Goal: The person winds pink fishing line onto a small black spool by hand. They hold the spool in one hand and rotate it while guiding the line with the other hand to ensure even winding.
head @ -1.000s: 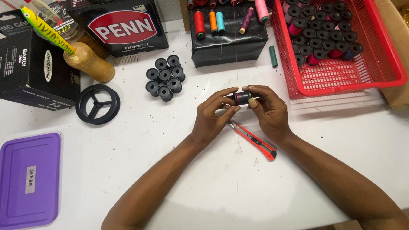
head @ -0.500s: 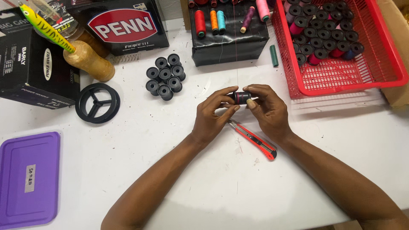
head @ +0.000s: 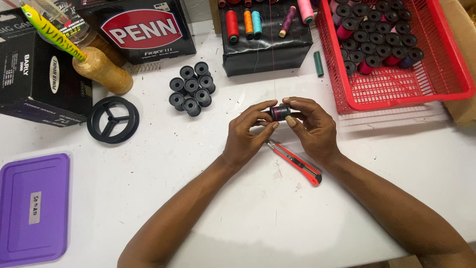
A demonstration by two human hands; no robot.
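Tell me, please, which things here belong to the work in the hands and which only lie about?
In use:
- small black spool, held by left hand and right hand
- thin thread running up from it

Lying about:
- red utility knife
- cluster of black spools
- red basket of spools
- purple lid
- black ring

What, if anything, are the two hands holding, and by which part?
A small black spool, held between both hands: the left hand pinches one end and the right hand the other, above the white table.
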